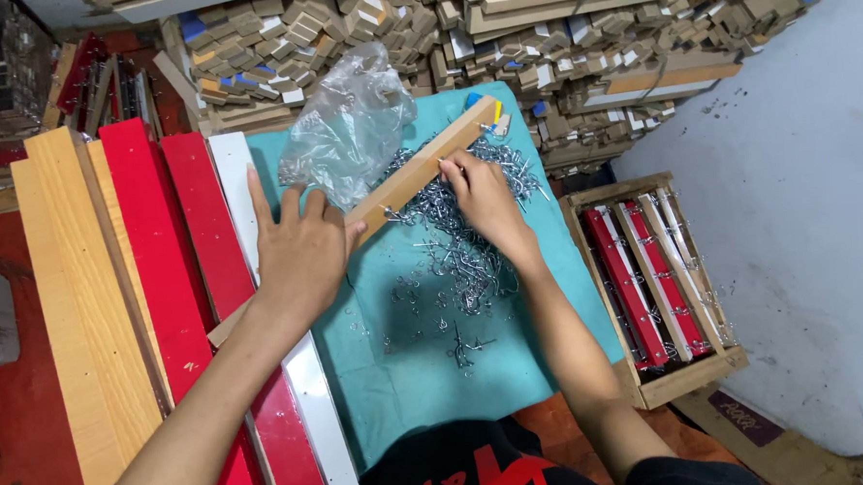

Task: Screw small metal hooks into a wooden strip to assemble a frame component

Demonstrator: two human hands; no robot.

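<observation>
- Head view, looking down: I am sitting at a teal cloth (427,369) spread as my work surface.
- My left hand (301,248) is pressing flat, fingers spread, on the near end of 1 wooden strip (419,170) that is lying diagonally across the cloth; the palm is open, not clamped.
- My right hand (483,197) is resting against the strip's far half with fingertips pinched together at its edge; I cannot tell whether a hook is caught between them.
- Both hands are sitting apart, 1 at each half of the strip.
- Small metal screw hooks (456,251) are lying in a loose pile just beside and under my right hand.
- Crumpled clear plastic bag (349,125) is lying above my left hand, touching the strip.
- Red, white and bare wooden strips (151,264) are lying side by side to my left.
- Wooden crate (685,377) to my right is holding red strips with hooks.
</observation>
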